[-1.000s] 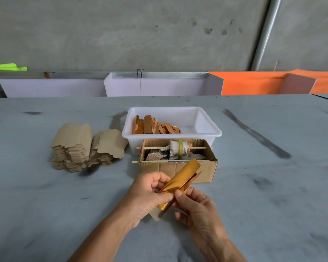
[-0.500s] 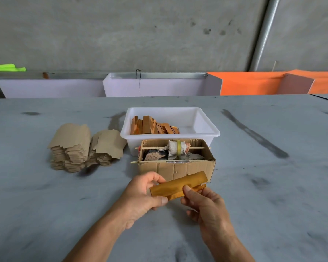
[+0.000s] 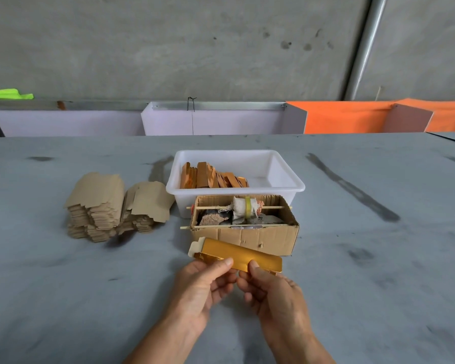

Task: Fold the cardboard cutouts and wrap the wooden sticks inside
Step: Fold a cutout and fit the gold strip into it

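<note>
A gold cardboard cutout (image 3: 237, 253), folded into a long sleeve, lies nearly level just in front of the brown box. My left hand (image 3: 204, 286) pinches its lower edge left of the middle, thumb on top. My right hand (image 3: 272, 290) pinches the same edge right of the middle. A pale flap sticks out at the sleeve's left end. Whether a stick is inside the sleeve is hidden. Orange wooden sticks (image 3: 212, 178) lean in the left half of a white plastic tub (image 3: 286, 185). Piles of flat brown cutouts (image 3: 111, 206) sit to the left.
A small open cardboard box (image 3: 247, 236) holds a taped cloth roll on thin skewers, right behind the sleeve. The grey table (image 3: 365, 258) carries dark streaks. White and orange panels line the far edge below a concrete wall.
The sleeve has swung from steeply tilted to nearly level, and its left end with the pale flap has come into view. Both hands have shifted their hold to its lower edge.
</note>
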{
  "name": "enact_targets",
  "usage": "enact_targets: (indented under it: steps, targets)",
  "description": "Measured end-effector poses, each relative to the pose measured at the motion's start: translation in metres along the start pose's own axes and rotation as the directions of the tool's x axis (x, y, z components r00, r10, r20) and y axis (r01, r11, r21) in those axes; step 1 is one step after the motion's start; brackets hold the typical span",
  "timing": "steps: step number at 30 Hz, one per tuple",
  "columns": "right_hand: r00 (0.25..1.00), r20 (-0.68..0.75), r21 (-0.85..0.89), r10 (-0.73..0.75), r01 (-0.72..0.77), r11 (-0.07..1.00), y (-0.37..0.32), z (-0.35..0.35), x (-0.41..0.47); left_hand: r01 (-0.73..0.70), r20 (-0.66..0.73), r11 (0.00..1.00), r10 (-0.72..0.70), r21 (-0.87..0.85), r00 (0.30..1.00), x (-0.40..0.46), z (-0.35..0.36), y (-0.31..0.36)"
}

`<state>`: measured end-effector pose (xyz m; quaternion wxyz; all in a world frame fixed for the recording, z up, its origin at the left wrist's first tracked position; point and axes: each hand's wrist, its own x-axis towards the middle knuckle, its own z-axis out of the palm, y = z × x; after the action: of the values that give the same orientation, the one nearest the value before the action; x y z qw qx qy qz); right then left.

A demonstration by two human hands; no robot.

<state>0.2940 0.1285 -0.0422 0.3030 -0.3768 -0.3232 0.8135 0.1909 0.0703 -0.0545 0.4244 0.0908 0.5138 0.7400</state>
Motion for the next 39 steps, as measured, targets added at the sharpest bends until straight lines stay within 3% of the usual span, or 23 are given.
enact_targets:
  steps: [5,9,11,13,16,20,26,28,39]
  targets:
    - [1.0,0.018,-0.08,0.023,-0.021,0.997,-0.008,-0.005,0.005,-0.021,0.043,0.998,0.018,0.065,0.999,0.01,-0.005,0.005]
    - [0.998,-0.038,-0.378,-0.05,0.032,0.925,-0.02,-0.014,0.007,-0.086,0.04,0.993,0.083,0.079,0.996,0.015,-0.007,0.003]
    - [0.953,-0.089,-0.602,-0.291,0.181,0.778,-0.031,-0.022,0.007,-0.12,0.025,0.99,0.119,0.073,0.993,0.017,-0.01,0.001]
    - [0.817,-0.063,-0.775,-0.573,0.322,0.544,-0.047,-0.023,0.004,-0.139,0.019,0.987,0.138,0.078,0.99,0.019,-0.014,-0.001]
    - [0.685,0.123,-0.846,-0.718,0.451,0.285,-0.074,-0.007,0.006,-0.139,0.01,0.988,0.138,0.072,0.99,0.02,-0.016,-0.003]
    - [0.736,0.296,-0.914,-0.609,0.404,0.045,-0.095,0.026,0.035,-0.147,0.031,0.985,0.145,0.095,0.989,0.02,-0.016,-0.002]
    - [0.879,0.26,-0.962,-0.401,0.201,-0.182,-0.098,0.043,0.082,-0.149,0.039,0.984,0.145,0.1,0.989,0.018,-0.018,-0.002]
    - [0.9,0.249,-0.962,-0.358,0.185,-0.202,-0.097,0.044,0.088,-0.147,0.042,0.985,0.144,0.092,0.989,0.018,-0.018,-0.002]
    - [0.949,0.123,-0.991,-0.289,0.132,0.012,-0.089,0.045,0.102,-0.149,0.029,0.981,0.146,0.121,0.989,0.017,-0.018,-0.002]
